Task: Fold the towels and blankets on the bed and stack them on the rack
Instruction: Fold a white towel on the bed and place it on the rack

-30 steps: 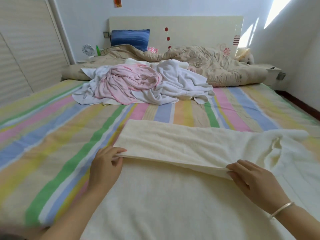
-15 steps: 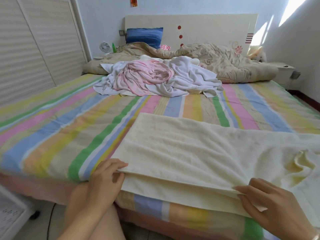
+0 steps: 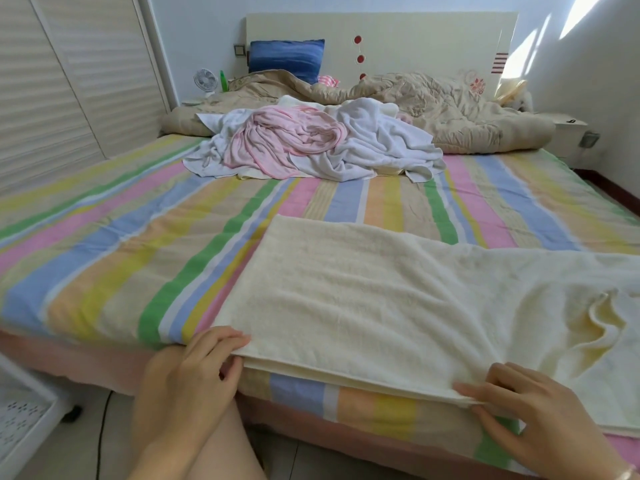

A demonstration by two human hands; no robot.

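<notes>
The cream towel (image 3: 398, 299) lay doubled over at the near edge of the bed (image 3: 138, 244), toward 5 o'clock. The left hand (image 3: 194, 372), at 7 o'clock, pinched its near-left corner. The right hand (image 3: 533, 410) pinched the layered near edge. A heap of white and pink towels (image 3: 311, 143) sat at 12 o'clock, well apart.
</notes>
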